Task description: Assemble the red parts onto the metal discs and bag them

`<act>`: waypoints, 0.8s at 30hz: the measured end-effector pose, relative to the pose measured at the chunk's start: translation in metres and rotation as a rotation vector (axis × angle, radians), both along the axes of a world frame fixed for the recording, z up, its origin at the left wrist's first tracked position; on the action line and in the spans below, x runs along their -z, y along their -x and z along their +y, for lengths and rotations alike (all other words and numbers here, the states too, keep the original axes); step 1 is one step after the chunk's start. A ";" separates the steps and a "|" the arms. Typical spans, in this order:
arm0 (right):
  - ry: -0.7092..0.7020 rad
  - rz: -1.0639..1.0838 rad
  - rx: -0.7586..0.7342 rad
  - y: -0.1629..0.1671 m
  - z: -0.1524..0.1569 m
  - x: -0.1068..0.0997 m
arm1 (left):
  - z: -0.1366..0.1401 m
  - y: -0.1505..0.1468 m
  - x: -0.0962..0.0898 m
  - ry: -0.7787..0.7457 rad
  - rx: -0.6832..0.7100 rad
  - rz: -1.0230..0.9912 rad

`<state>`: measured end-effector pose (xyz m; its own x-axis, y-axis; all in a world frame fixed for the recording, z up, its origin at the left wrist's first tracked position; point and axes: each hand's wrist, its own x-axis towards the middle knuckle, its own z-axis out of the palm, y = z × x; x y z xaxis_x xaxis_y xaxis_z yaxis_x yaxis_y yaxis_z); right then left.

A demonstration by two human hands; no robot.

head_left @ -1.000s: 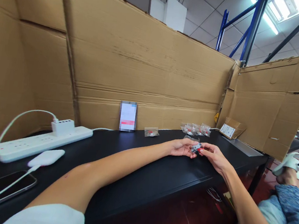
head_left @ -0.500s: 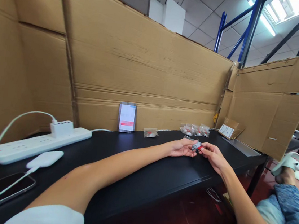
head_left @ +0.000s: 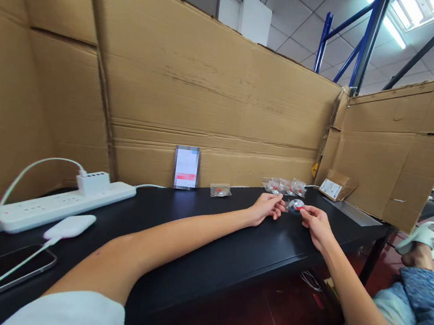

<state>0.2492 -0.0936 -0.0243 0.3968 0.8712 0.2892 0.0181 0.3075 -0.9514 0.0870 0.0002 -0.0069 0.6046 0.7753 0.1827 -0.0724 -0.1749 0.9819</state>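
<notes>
My right hand (head_left: pixel 317 225) pinches a small round item (head_left: pixel 296 205), silvery grey with a red part, just above the black table (head_left: pixel 205 256). Its exact kind is too small to make out. My left hand (head_left: pixel 266 209) is to the left of it, fingers curled inward and apart from the round item. A bit of clear plastic (head_left: pixel 286 206) shows at the left fingertips; whether they grip it is unclear. Behind the hands lie several clear bags (head_left: pixel 277 186) with small red and grey pieces inside. One more such bag (head_left: pixel 220 190) lies farther left.
A screen (head_left: pixel 186 168) leans on the cardboard wall (head_left: pixel 217 99). At left are a white power strip (head_left: pixel 61 206), a white charging pad (head_left: pixel 70 226) and a phone (head_left: pixel 1 273). A labelled brown packet (head_left: pixel 336 186) sits back right. A person's legs (head_left: pixel 417 298) show at right.
My left hand has let go of the round item and drawn away, its fingers now curled. The right hand has moved slightly right, keeping the item in its fingertips.
</notes>
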 end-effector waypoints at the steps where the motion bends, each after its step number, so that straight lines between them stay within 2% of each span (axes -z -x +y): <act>1: 0.006 0.014 0.048 -0.001 0.001 0.001 | 0.003 0.001 0.000 -0.163 -0.125 0.057; 4: 0.012 0.023 0.117 -0.004 0.004 0.002 | 0.013 0.009 -0.001 -0.684 -0.386 0.300; 6: 0.000 0.013 0.119 -0.004 0.005 0.002 | 0.021 0.015 -0.001 -0.893 -0.439 0.493; 7: -0.004 0.006 0.118 -0.003 0.005 0.002 | 0.025 0.016 0.000 -0.930 -0.459 0.587; 11: -0.001 -0.041 0.128 0.000 0.004 0.001 | 0.038 0.013 0.003 -0.812 -0.558 0.915; 13: 0.000 -0.066 0.130 0.002 0.003 0.000 | 0.043 0.009 0.004 -0.760 -0.576 0.987; 15: 0.001 -0.075 0.131 0.002 0.003 0.001 | 0.047 0.008 0.005 -0.721 -0.569 0.975; 17: 0.002 -0.075 0.133 0.002 0.004 0.001 | 0.050 0.009 0.006 -0.650 -0.550 0.890; 20: -0.004 -0.102 0.141 0.001 0.006 0.003 | 0.052 0.011 0.006 -0.563 -0.486 0.618; 24: -0.064 -0.188 0.170 0.000 0.011 0.005 | 0.040 0.006 0.005 -0.621 -0.366 0.227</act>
